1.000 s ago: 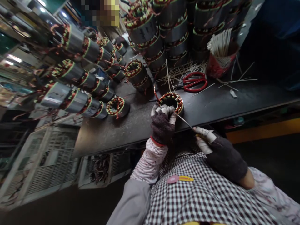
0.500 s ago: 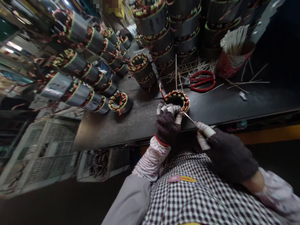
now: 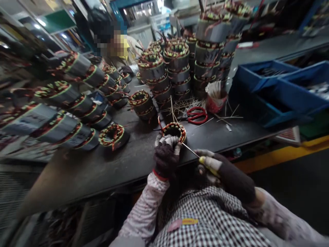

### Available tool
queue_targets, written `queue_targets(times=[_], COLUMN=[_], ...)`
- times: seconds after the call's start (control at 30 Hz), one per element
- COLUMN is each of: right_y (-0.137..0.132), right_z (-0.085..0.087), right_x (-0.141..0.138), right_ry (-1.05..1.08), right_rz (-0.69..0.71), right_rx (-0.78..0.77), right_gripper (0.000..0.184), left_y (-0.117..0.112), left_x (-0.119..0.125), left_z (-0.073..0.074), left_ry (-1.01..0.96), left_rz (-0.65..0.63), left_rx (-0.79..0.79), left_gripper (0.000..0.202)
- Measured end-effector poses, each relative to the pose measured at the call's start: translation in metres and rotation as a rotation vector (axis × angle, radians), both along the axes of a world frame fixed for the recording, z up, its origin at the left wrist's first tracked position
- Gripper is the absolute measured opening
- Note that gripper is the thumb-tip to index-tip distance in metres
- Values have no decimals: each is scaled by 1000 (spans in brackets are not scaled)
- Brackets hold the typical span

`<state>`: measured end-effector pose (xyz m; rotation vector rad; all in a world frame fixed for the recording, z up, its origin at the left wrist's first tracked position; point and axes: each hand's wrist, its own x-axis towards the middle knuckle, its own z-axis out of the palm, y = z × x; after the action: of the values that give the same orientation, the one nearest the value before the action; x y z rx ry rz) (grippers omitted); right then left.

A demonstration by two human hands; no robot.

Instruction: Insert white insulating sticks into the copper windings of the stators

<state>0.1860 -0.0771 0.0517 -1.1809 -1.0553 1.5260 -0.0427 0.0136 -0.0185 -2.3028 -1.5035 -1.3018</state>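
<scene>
A motor stator (image 3: 182, 134) with red and yellow-green windings stands on the dark workbench (image 3: 144, 151), its opening facing up. My left hand (image 3: 166, 152), in a dark glove with taped fingertips, is closed on its near left rim. My right hand (image 3: 216, 166), also gloved and taped, is closed around the yellow handle of a thin-shafted screwdriver (image 3: 191, 151). The shaft's tip reaches the stator's near right rim; whether it touches the windings I cannot tell. A red wire lead (image 3: 159, 121) sticks up at the stator's left side.
Red-handled scissors (image 3: 197, 115) lie behind the stator beside scattered thin sticks (image 3: 180, 104). A red cup (image 3: 216, 103) holds more sticks. Stacked stators (image 3: 154, 73) rise at the back and left. Blue bins (image 3: 295, 85) stand right. Another person (image 3: 120, 51) is at the far side.
My view has lifted and swung right, bringing the blue bins into sight. My right hand has turned, so the yellow handle shows. The left hand stays on the stator.
</scene>
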Motion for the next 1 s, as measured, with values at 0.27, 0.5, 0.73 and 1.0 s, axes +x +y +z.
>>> queue_targets(times=[0.27, 0.5, 0.73, 1.0], right_y=[111, 167, 242, 244], right_z=[-14, 15, 23, 17], right_x=[105, 86, 75, 83], right_ry=[-1531, -1556, -1581, -1420], right_rz=[-207, -414, -411, -437], right_rx=[419, 559, 549, 644], right_gripper=[41, 47, 30, 32], left_y=[2, 0, 0, 1], left_x=[10, 4, 8, 6], left_z=[9, 9, 8, 5], left_ry=[-15, -60, -78, -45], left_rz=[-25, -88, -58, -32], left_rx=[68, 90, 47, 1], left_gripper=[6, 9, 9, 10])
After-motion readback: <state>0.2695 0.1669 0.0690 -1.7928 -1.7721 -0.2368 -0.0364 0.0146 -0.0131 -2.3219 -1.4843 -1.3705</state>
